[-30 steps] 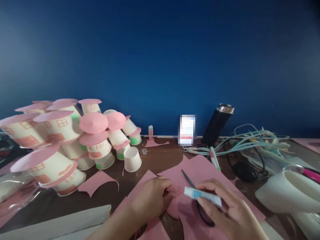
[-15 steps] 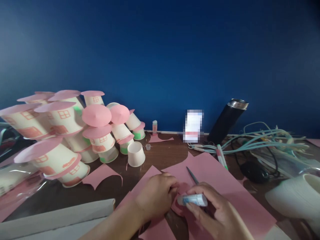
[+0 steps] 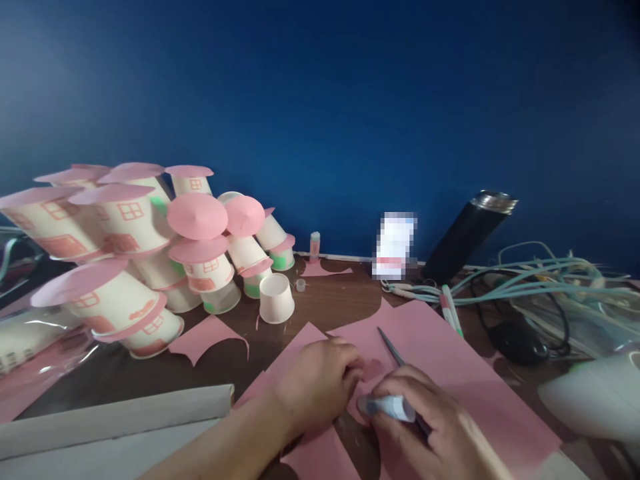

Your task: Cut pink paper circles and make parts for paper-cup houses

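Observation:
My left hand (image 3: 315, 387) is curled, pinching a small pink paper piece (image 3: 373, 369) on the pink sheets (image 3: 450, 373). My right hand (image 3: 430, 427) grips a white glue stick (image 3: 387, 407) lying sideways, its tip pointing left at that paper piece and close to my left fingers. Black scissors (image 3: 393, 350) lie on the pink paper just behind my right hand, their handles hidden under it.
A pile of paper cups with pink roofs (image 3: 130, 253) fills the left. A plain upturned cup (image 3: 276, 298), a small glue stick (image 3: 315, 245), a black flask (image 3: 467, 233), markers (image 3: 450, 310), a cable tangle (image 3: 540, 287), a black mouse (image 3: 517, 343) and a cardboard strip (image 3: 115, 413) surround the work.
My right hand brought the glue stick left and lower, toward the pink piece in my left fingers. The view shifted slightly, so things sit further right and higher.

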`<move>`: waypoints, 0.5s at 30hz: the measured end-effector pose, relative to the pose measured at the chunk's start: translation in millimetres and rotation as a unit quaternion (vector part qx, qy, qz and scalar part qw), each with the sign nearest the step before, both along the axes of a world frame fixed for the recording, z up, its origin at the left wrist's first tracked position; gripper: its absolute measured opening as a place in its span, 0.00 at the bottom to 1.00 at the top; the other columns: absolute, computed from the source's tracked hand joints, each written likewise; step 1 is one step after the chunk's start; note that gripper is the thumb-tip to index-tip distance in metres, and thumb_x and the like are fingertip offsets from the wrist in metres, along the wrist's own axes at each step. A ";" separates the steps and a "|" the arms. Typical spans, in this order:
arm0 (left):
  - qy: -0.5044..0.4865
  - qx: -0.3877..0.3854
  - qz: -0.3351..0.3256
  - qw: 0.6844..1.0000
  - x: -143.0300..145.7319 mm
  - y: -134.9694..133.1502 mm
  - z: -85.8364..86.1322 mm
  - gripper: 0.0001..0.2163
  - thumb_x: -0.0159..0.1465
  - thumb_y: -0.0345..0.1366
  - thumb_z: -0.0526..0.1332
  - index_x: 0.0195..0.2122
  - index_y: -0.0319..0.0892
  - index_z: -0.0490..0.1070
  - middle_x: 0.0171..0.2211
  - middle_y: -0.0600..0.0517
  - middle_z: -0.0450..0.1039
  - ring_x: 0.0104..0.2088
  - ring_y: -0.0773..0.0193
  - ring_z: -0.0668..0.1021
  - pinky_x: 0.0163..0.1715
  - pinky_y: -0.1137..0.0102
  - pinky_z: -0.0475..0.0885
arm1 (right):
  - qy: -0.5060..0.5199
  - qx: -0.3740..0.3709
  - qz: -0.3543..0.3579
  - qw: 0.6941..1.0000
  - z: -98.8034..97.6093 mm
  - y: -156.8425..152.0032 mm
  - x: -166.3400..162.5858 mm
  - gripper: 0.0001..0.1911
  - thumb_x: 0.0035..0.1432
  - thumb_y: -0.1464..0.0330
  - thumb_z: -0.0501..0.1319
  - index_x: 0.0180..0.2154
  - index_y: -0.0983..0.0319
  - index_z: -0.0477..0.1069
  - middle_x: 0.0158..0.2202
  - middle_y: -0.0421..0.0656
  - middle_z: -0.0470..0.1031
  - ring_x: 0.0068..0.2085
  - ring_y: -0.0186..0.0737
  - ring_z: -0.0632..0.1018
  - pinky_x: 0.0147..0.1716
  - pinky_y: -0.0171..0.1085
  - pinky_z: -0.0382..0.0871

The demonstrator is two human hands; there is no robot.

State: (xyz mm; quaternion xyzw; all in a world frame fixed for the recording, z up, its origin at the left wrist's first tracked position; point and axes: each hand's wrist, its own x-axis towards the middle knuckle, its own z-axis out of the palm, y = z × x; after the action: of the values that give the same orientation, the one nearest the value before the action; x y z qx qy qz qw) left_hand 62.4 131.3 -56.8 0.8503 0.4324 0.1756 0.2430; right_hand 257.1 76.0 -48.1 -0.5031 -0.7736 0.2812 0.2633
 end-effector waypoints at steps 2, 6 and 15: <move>-0.011 -0.003 0.001 1.000 0.4 0.0 -0.6 0.07 0.63 0.30 0.59 0.27 0.43 0.68 0.29 0.56 0.74 0.32 0.65 0.74 0.31 0.72 0.62 | -0.028 0.028 0.015 0.999 -0.8 -1.0 0.6 0.07 0.63 0.71 0.56 0.40 0.55 0.70 0.39 0.40 0.75 0.40 0.39 0.78 0.40 0.37 0.72; -0.019 -0.015 0.013 1.000 1.3 -0.7 -0.1 0.07 0.63 0.30 0.59 0.27 0.43 0.68 0.30 0.56 0.74 0.32 0.65 0.74 0.30 0.72 0.62 | -0.079 0.055 0.041 0.994 -1.3 -2.0 0.7 0.08 0.61 0.74 0.57 0.39 0.55 0.70 0.38 0.41 0.75 0.39 0.41 0.78 0.38 0.38 0.73; -0.022 -0.009 0.003 1.000 -0.1 -1.7 -1.4 0.06 0.62 0.30 0.58 0.27 0.43 0.68 0.30 0.56 0.73 0.32 0.65 0.74 0.30 0.72 0.61 | -0.108 0.052 0.037 0.992 8.8 -1.5 -6.0 0.07 0.60 0.74 0.57 0.35 0.55 0.70 0.35 0.40 0.75 0.36 0.40 0.78 0.35 0.37 0.73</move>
State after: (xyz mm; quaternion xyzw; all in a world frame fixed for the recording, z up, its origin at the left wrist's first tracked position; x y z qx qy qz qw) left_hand 62.3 129.6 -58.2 0.8428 0.4309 0.1915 0.2596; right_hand 251.1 74.5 -39.3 -0.4873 -0.8290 0.1947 0.1934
